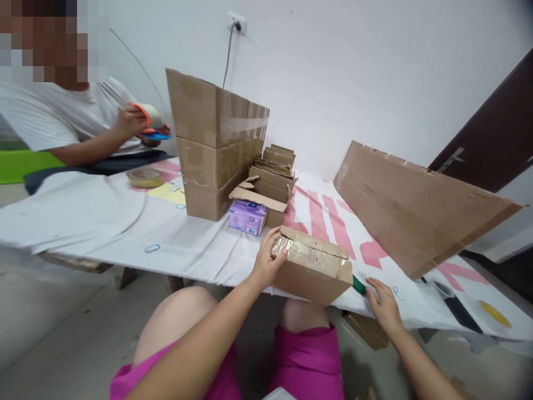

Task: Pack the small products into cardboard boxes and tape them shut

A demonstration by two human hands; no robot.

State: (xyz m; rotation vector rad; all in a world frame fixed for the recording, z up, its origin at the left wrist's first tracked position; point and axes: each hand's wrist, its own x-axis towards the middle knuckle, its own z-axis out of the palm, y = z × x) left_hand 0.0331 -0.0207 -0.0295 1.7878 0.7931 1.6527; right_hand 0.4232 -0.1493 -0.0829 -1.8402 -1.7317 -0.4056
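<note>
My left hand (pixel 268 258) grips the near left corner of a small taped cardboard box (pixel 316 269) that rests at the table's front edge. My right hand (pixel 383 303) lies just right of the box, fingers spread on the white cloth, touching a green object (pixel 358 285) that is mostly hidden behind the box. A purple packet (pixel 247 216) lies beyond the box, in front of an open small carton (pixel 262 201).
A tall stack of large cardboard boxes (pixel 216 141) and a row of small cartons (pixel 277 164) stand mid-table. A long flat cardboard sheet (pixel 412 205) leans at the right. Another person at the left holds a tape dispenser (pixel 150 119); a tape roll (pixel 145 177) lies nearby.
</note>
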